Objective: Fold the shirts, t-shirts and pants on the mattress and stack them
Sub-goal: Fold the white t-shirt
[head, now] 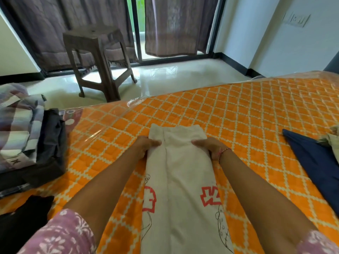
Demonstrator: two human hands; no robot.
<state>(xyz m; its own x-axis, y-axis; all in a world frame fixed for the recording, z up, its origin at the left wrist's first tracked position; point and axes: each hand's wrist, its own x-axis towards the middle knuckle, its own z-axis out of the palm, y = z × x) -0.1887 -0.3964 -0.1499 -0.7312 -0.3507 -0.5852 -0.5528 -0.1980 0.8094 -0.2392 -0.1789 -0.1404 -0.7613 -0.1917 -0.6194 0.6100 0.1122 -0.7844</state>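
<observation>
In the middle of the head view, a white t-shirt (183,171) lies on the orange quilted mattress (256,114), already narrowed into a long strip that runs from the bottom edge up toward the centre, red printed marks showing on both sides. The left hand (146,145) and right hand (209,146) sit on opposite edges of the strip near its far end, thumbs lying on top and fingers tucked beneath, each pinching the cloth. Holding both edges at the same height looks meant to keep the strip square, probably so the far end can be folded over evenly.

At the left edge of the frame a stack of folded clothes (27,129) rests on the mattress, likely where this one will go. A black garment (23,217) lies at lower left and a navy garment (311,158) at right, both unfolded, so much of the task seems left. A brown stool (97,59) stands on the floor at upper left.
</observation>
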